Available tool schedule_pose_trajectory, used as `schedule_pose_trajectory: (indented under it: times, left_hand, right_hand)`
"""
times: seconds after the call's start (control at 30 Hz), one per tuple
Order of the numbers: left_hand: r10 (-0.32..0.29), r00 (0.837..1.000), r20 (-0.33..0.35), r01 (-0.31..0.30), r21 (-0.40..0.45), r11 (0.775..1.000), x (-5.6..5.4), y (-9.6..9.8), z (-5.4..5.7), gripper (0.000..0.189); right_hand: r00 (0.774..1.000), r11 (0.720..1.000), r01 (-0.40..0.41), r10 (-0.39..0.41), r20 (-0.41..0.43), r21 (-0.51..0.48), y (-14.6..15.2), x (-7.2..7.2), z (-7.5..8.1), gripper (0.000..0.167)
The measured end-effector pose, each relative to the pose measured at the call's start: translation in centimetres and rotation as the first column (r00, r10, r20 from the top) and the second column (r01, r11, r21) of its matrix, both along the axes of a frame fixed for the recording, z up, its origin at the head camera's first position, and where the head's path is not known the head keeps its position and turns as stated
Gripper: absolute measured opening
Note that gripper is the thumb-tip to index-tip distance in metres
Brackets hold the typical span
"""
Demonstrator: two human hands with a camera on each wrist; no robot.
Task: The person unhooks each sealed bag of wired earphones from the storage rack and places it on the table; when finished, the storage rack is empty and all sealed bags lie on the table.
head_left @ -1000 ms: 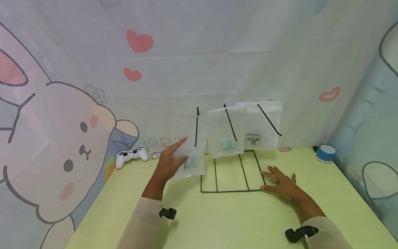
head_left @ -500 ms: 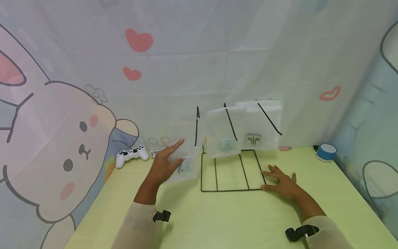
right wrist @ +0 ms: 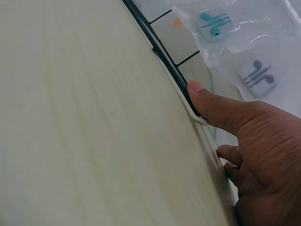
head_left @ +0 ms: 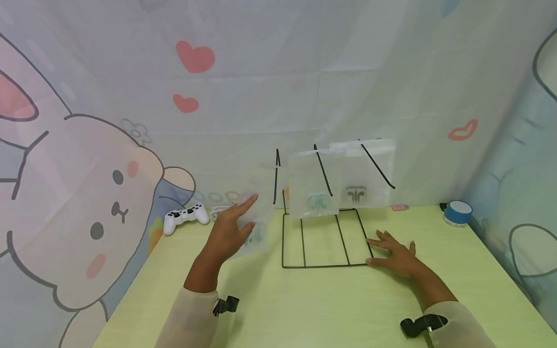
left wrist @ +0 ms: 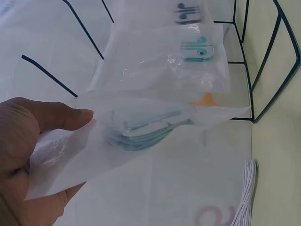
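Observation:
My left hand pinches a frosted plastic bag with a teal-printed earphone case inside. The bag is left of the rack's bare left hook; the fingers behind it are partly hidden. Two similar bags hang on the other hooks: the middle bag holds a teal-printed case, the right bag a dark-printed one. My right hand, fingers spread, rests at the front right corner of the black wire rack, its thumb touching the frame.
A white game controller and a coiled white cable lie at the back left. Toward the back right are a small pink item and a blue-and-white round container. A printed cloth backdrop rises behind the table.
My left hand has moved left and slightly toward me with its bag, away from the left hook. The middle bag swings slightly. My right hand stays on the rack.

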State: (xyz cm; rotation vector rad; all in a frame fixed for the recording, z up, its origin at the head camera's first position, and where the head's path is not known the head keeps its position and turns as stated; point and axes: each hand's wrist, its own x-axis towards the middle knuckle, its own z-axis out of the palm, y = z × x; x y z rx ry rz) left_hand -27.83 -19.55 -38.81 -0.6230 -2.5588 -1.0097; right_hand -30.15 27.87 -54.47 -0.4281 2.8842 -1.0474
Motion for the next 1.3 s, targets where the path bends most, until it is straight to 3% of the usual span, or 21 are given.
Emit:
schedule_pose_trajectory:
  times: [0.27,0.53,0.67,0.8,1.03,1.13,1.3]
  left_hand:
    - [-0.019,1.000,-0.023,0.018,-0.032,0.999,0.9,-0.4,0.5,0.074]
    - [-0.072,0.997,0.011,0.073,-0.054,0.996,0.9,-1.8,1.6,0.076]
    - [-0.105,0.993,0.050,0.109,-0.069,0.992,0.7,-2.6,2.6,0.075]
    - [-0.121,0.984,0.131,0.131,-0.067,0.989,0.1,-3.4,3.9,0.076]
    - [-0.169,0.947,0.273,0.190,-0.050,0.981,-1.0,-4.9,6.0,0.077]
    - [-0.177,0.941,0.289,0.206,-0.071,0.976,-1.1,-5.3,6.6,0.078]
    - [-0.193,0.944,0.266,0.231,-0.119,0.966,-1.2,-5.4,8.0,0.077]
  right_hand:
    - [1.000,1.000,0.000,0.000,0.001,-0.007,-0.2,0.3,0.4,0.076]
    - [1.000,1.000,-0.001,0.001,0.000,-0.005,-0.2,0.2,0.3,0.075]
    - [1.000,1.000,-0.001,0.001,-0.003,-0.003,-0.2,0.1,0.1,0.076]
    - [1.000,1.000,0.000,0.000,-0.009,-0.007,-0.1,0.1,0.1,0.076]
    - [1.000,1.000,-0.002,0.002,-0.003,-0.009,0.1,0.2,-0.1,0.076]
    - [1.000,1.000,-0.005,0.005,0.004,-0.014,0.1,0.2,-0.2,0.076]
    - [1.000,1.000,-0.005,0.005,-0.010,0.000,0.2,0.2,0.0,0.076]
